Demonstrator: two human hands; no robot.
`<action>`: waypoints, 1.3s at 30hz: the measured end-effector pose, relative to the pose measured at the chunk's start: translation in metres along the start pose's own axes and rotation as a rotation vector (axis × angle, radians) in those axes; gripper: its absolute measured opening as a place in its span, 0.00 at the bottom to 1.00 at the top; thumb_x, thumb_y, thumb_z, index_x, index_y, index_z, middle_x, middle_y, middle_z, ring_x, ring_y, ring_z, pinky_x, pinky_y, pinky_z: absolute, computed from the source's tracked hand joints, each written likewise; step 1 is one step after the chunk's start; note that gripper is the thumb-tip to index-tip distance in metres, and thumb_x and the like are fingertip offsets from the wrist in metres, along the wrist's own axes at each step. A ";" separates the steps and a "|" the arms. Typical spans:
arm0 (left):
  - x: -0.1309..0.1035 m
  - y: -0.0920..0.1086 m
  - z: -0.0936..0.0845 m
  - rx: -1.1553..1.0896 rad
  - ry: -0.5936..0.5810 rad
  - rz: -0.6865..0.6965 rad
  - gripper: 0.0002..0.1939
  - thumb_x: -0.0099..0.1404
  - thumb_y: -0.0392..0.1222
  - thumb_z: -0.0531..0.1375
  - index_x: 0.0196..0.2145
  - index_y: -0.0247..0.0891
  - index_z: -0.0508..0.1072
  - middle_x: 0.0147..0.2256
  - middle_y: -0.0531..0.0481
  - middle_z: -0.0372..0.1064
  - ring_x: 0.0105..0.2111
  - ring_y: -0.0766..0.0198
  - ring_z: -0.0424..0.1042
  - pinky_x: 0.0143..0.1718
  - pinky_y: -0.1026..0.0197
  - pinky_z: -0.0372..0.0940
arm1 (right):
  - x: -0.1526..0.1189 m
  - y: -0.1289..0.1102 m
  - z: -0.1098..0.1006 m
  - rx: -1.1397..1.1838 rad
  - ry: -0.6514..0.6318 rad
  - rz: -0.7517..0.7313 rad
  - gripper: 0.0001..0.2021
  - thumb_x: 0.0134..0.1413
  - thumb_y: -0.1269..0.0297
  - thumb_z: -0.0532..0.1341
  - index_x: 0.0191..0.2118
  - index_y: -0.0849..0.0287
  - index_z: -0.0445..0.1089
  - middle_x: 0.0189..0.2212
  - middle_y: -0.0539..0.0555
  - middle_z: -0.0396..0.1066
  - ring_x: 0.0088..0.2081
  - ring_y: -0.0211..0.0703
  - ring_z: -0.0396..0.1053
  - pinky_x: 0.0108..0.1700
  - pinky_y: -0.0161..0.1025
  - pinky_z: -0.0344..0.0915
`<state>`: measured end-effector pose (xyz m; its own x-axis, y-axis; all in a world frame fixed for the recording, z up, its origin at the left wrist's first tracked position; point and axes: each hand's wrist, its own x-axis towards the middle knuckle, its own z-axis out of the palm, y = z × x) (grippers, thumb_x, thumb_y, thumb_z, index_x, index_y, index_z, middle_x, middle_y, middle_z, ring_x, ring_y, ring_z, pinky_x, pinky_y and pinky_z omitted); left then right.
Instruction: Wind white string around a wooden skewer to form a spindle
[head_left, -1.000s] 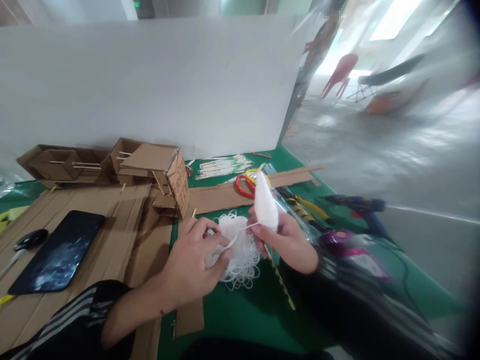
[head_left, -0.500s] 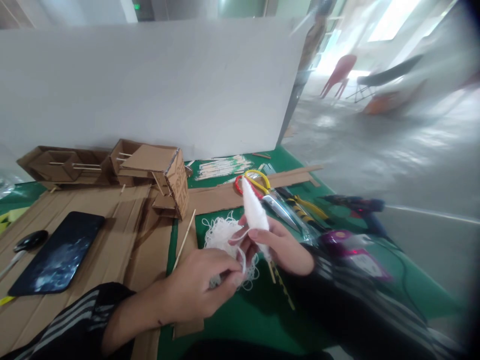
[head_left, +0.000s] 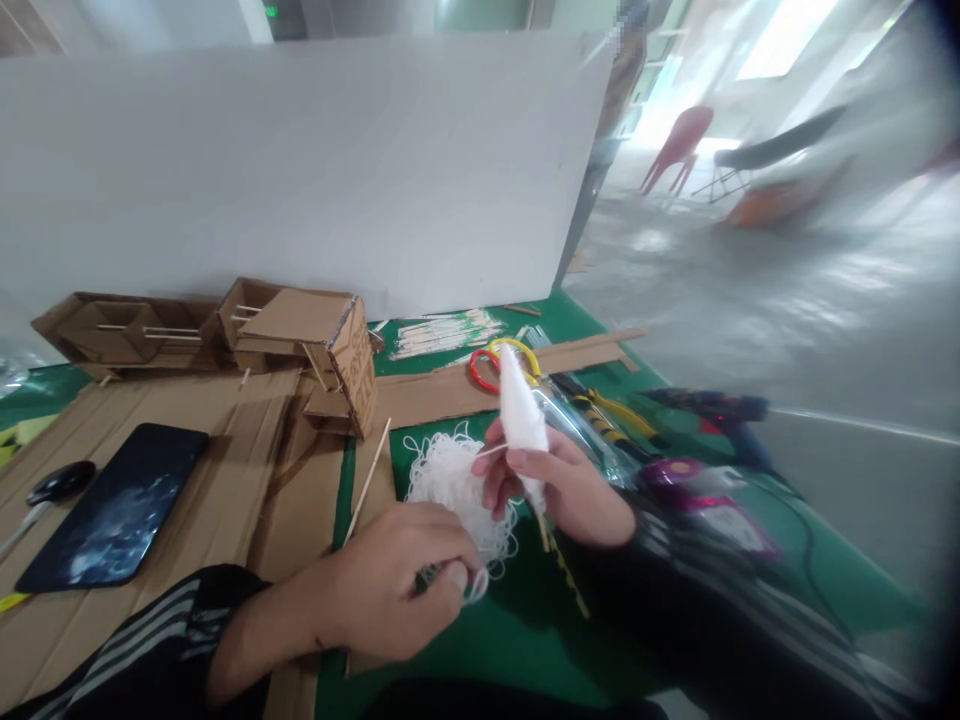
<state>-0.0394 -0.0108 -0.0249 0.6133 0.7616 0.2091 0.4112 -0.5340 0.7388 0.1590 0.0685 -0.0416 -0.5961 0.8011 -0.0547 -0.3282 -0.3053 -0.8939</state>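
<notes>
Yarn (head_left: 478, 586) pinched in our left fingers (head_left: 451, 578) has moved away from the white bundle (head_left: 523, 410) our right fingers (head_left: 531, 464) grasp over the worktop's (head_left: 480, 650) front half, apparently giving the strand (head_left: 491, 451) more length.

white on yarn (head_left: 450, 475) and wound bundle (head_left: 522, 408), green on tabletop (head_left: 480, 655), red and yellow on scissor handles (head_left: 473, 373), black with grey stripes (parallel ones) on left sleeve (head_left: 169, 612)

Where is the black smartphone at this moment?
In the head view, the black smartphone lies at the left side, on the brown cardboard, just right of the black computer mouse.
</notes>
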 end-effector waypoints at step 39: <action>0.021 -0.050 0.001 -0.233 0.481 -0.414 0.10 0.66 0.39 0.50 0.35 0.38 0.71 0.40 0.48 0.70 0.42 0.59 0.67 0.44 0.60 0.60 | 0.005 0.011 -0.002 -0.680 0.091 -0.050 0.20 0.46 0.68 0.60 0.48 0.61 0.60 0.36 0.52 0.65 0.35 0.43 0.63 0.37 0.41 0.63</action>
<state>-0.0467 0.0317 -0.0583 0.0458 0.9938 0.1011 0.3582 -0.1108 0.9271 0.1534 0.0702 -0.0522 -0.5181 0.8552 -0.0165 0.1966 0.1003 -0.9753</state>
